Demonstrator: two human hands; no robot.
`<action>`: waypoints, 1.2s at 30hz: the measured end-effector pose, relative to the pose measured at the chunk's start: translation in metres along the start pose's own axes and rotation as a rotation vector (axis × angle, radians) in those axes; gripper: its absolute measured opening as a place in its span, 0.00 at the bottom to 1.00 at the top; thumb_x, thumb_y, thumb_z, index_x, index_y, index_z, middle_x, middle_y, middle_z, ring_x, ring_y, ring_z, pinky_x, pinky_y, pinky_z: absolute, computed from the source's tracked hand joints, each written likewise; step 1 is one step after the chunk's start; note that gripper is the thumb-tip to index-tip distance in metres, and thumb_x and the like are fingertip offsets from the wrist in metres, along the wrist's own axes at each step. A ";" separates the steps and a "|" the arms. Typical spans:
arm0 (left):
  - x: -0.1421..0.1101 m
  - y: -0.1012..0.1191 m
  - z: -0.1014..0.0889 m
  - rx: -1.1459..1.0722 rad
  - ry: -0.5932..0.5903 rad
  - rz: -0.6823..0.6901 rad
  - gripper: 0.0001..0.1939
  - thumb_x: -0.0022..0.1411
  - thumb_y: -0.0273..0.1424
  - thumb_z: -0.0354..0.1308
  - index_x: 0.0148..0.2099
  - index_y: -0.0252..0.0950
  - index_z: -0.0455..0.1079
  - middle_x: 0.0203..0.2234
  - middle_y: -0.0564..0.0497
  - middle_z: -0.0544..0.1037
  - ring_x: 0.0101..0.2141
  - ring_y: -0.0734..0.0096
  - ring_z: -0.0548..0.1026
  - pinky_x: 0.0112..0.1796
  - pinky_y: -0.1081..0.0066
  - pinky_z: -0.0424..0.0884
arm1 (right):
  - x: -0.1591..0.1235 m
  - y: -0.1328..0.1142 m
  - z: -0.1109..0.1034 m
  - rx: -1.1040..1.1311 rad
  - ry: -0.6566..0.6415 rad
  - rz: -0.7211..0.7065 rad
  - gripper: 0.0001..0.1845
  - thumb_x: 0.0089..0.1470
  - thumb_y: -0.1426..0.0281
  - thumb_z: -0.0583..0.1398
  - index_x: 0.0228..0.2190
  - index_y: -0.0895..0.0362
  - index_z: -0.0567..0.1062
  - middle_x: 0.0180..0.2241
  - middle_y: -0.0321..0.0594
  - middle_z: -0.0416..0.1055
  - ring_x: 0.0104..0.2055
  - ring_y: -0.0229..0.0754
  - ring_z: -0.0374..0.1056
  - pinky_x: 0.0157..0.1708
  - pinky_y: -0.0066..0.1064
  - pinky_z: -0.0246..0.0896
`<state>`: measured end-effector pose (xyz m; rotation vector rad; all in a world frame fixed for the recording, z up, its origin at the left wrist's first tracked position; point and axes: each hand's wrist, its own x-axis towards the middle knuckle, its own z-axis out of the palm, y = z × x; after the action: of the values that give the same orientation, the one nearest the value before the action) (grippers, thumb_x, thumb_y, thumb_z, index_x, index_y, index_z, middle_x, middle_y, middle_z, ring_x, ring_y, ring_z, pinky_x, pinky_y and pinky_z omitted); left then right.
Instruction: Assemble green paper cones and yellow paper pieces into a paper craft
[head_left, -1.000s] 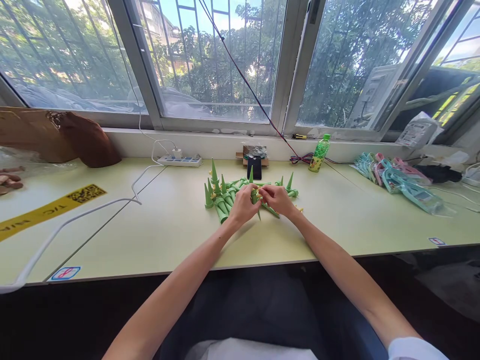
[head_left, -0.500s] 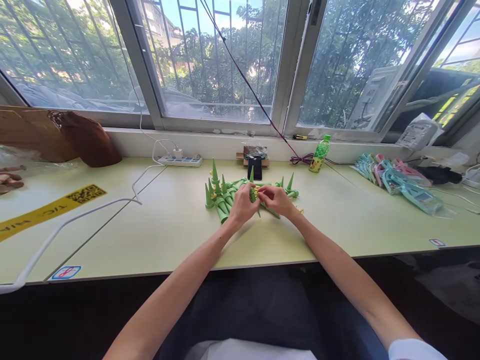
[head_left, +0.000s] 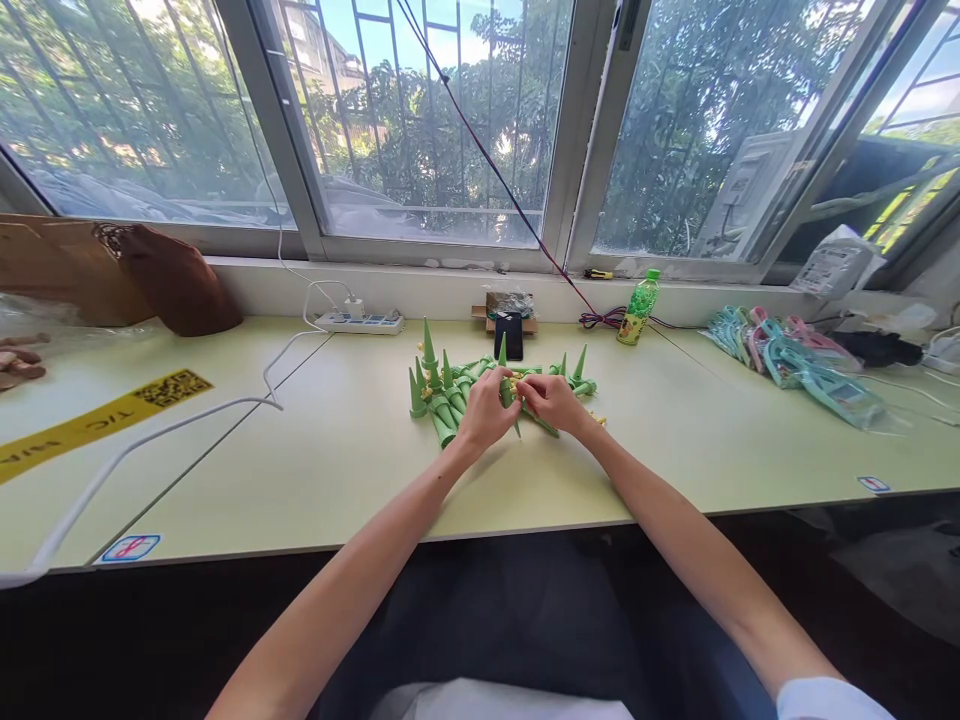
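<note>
Several green cones lie and stand in a heap at the middle of the table, with small yellow pieces among and beside them. My left hand is closed at the front of the heap, and the tip of a green cone shows just below its fingers. Fingertip to fingertip with it, my right hand is closed in a pinch. The fingers cover most of what they grip. Further right, a few more green cones stand upright or lie flat.
Behind the heap are a black phone and a small cardboard box. A green bottle stands right of them, near coiled cable. Bagged pastel items lie far right. A power strip and white cable are left, near a brown bag.
Both hands stay almost in the same place, fingertips together, with only a slight shift of the fingers. The heap of cones looks the same.
</note>
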<state>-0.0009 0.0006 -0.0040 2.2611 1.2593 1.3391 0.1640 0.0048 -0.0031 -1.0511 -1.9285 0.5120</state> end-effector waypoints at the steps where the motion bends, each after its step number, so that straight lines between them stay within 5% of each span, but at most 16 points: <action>1: 0.000 0.000 0.000 -0.002 0.000 0.004 0.13 0.55 0.23 0.61 0.44 0.37 0.68 0.38 0.48 0.77 0.33 0.67 0.74 0.36 0.67 0.71 | 0.000 0.000 0.000 -0.002 -0.001 0.001 0.26 0.63 0.53 0.54 0.18 0.54 0.66 0.15 0.35 0.65 0.20 0.38 0.59 0.24 0.30 0.55; 10: 0.000 0.002 0.000 -0.027 -0.008 0.002 0.12 0.56 0.25 0.62 0.44 0.37 0.68 0.37 0.48 0.77 0.34 0.66 0.75 0.37 0.67 0.71 | 0.001 -0.001 -0.001 -0.043 0.022 -0.006 0.35 0.62 0.42 0.49 0.15 0.54 0.63 0.13 0.34 0.60 0.20 0.37 0.56 0.23 0.30 0.51; 24: -0.001 -0.002 0.002 -0.033 -0.038 0.053 0.16 0.56 0.24 0.61 0.48 0.39 0.74 0.36 0.50 0.76 0.34 0.69 0.73 0.37 0.69 0.71 | 0.002 0.002 0.000 -0.070 -0.006 0.076 0.42 0.61 0.38 0.44 0.11 0.55 0.65 0.11 0.37 0.60 0.18 0.37 0.60 0.25 0.31 0.54; 32: -0.001 0.000 0.001 -0.019 -0.016 0.025 0.13 0.57 0.24 0.60 0.45 0.38 0.75 0.36 0.49 0.75 0.32 0.70 0.72 0.36 0.70 0.71 | 0.001 0.002 0.002 -0.079 -0.038 0.086 0.43 0.64 0.40 0.43 0.11 0.56 0.67 0.11 0.37 0.60 0.20 0.37 0.62 0.27 0.30 0.54; 36: 0.000 0.002 0.000 -0.017 -0.001 0.012 0.11 0.57 0.24 0.60 0.44 0.37 0.74 0.36 0.49 0.75 0.33 0.69 0.73 0.37 0.69 0.71 | 0.002 0.003 0.002 -0.096 0.031 0.023 0.37 0.62 0.42 0.49 0.19 0.58 0.72 0.16 0.37 0.64 0.22 0.36 0.58 0.26 0.31 0.51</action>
<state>-0.0003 -0.0004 -0.0027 2.2613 1.2314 1.3473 0.1634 0.0079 -0.0048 -1.1376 -1.9313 0.4165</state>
